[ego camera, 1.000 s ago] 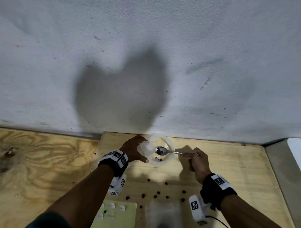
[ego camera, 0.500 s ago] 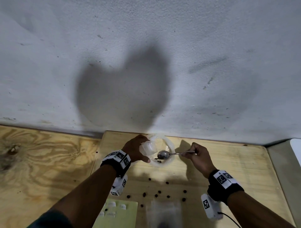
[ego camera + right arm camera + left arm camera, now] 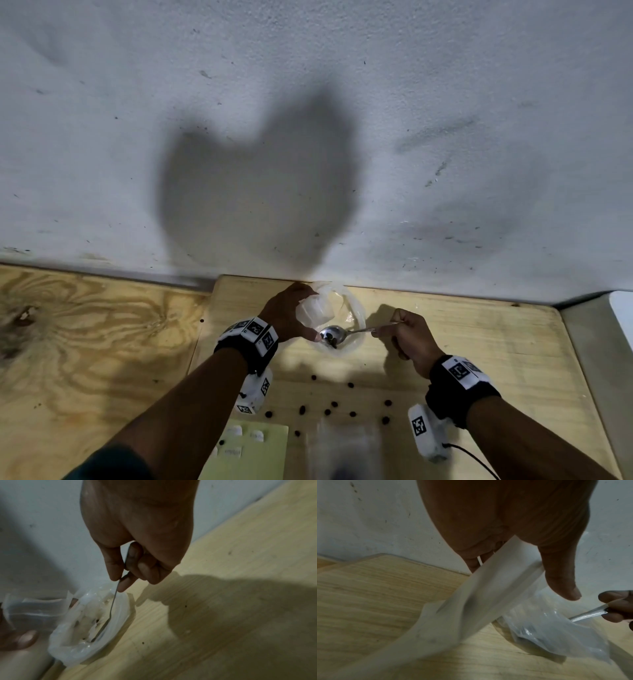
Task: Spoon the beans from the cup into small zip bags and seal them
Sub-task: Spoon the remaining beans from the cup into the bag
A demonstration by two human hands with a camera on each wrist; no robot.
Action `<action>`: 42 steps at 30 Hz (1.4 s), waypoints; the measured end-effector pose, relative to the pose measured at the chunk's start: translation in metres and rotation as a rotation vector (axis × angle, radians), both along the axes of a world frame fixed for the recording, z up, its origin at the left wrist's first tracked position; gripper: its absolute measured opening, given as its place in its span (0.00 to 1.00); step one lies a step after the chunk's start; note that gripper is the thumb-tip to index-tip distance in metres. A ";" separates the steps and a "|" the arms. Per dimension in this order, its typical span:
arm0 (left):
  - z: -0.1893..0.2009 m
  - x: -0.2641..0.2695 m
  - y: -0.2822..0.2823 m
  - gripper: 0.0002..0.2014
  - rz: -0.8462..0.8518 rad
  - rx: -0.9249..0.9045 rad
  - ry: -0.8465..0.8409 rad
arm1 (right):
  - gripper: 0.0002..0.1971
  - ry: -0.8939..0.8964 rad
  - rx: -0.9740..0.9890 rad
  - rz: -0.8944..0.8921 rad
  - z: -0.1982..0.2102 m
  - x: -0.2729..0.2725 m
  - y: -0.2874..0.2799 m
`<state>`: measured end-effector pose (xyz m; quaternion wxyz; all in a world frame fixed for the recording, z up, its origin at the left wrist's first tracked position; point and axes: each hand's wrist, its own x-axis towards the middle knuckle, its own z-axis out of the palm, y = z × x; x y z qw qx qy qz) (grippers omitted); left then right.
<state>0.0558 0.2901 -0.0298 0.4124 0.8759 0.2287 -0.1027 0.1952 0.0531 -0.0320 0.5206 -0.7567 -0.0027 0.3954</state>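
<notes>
A clear plastic cup (image 3: 358,310) stands on the wooden table near the wall, with a few dark beans (image 3: 333,342) at its bottom. My left hand (image 3: 289,315) pinches a small clear zip bag (image 3: 315,310) over the cup's left side; the bag (image 3: 479,601) hangs from thumb and fingers. My right hand (image 3: 411,337) grips the handle of a metal spoon (image 3: 332,333), whose bowl lies low in the cup beside my left thumb. In the right wrist view the spoon (image 3: 113,605) reaches down into the cup (image 3: 118,618). Whether the bag's mouth is open is unclear.
Several loose beans (image 3: 327,411) lie scattered on the table (image 3: 496,342) in front of the cup. A pale green sheet (image 3: 270,452) and a stack of clear bags (image 3: 342,445) lie at the near edge. The white wall (image 3: 308,137) runs right behind the cup.
The spoon's bowl has slid nearer and left inside the cup, toward my left thumb. My right wrist has swung out to the right. The left hand still holds the bag.
</notes>
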 end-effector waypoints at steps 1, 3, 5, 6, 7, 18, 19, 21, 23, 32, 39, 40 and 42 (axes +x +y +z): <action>0.000 0.000 0.000 0.44 -0.003 0.004 0.000 | 0.25 0.047 -0.006 -0.035 -0.002 0.001 -0.001; -0.001 0.001 0.000 0.44 -0.005 0.006 0.002 | 0.25 0.121 -0.031 -0.091 -0.003 0.001 -0.003; -0.001 0.002 0.001 0.44 0.002 0.002 0.007 | 0.25 0.160 -0.055 -0.133 0.000 0.001 -0.005; 0.000 0.002 0.002 0.44 0.005 0.002 0.010 | 0.25 0.173 -0.053 -0.151 0.002 0.001 -0.006; 0.001 0.002 0.002 0.45 0.005 0.002 0.012 | 0.23 0.180 -0.047 -0.170 0.005 0.002 -0.007; 0.003 -0.002 -0.001 0.44 0.036 0.000 -0.022 | 0.23 0.138 0.049 -0.265 0.032 0.026 -0.022; 0.003 -0.003 -0.002 0.44 0.043 -0.003 -0.029 | 0.23 0.122 0.065 -0.267 0.037 0.028 -0.023; 0.003 -0.003 -0.003 0.44 0.043 0.001 -0.039 | 0.24 0.081 0.102 -0.257 0.047 0.032 -0.022; 0.002 -0.003 -0.005 0.45 0.036 0.012 -0.047 | 0.24 0.040 0.131 -0.246 0.056 0.035 -0.020; 0.006 -0.002 -0.013 0.48 0.050 0.024 0.001 | 0.20 -0.124 0.227 -0.103 0.067 0.019 0.007; 0.007 -0.001 -0.014 0.49 0.060 0.015 0.006 | 0.19 -0.561 0.194 0.202 0.075 -0.006 0.025; 0.007 -0.001 -0.014 0.49 0.060 0.011 -0.007 | 0.19 -0.583 0.204 0.233 0.078 -0.006 0.025; 0.007 -0.005 -0.015 0.49 0.052 -0.004 -0.035 | 0.20 -0.600 0.208 0.203 0.081 -0.003 0.023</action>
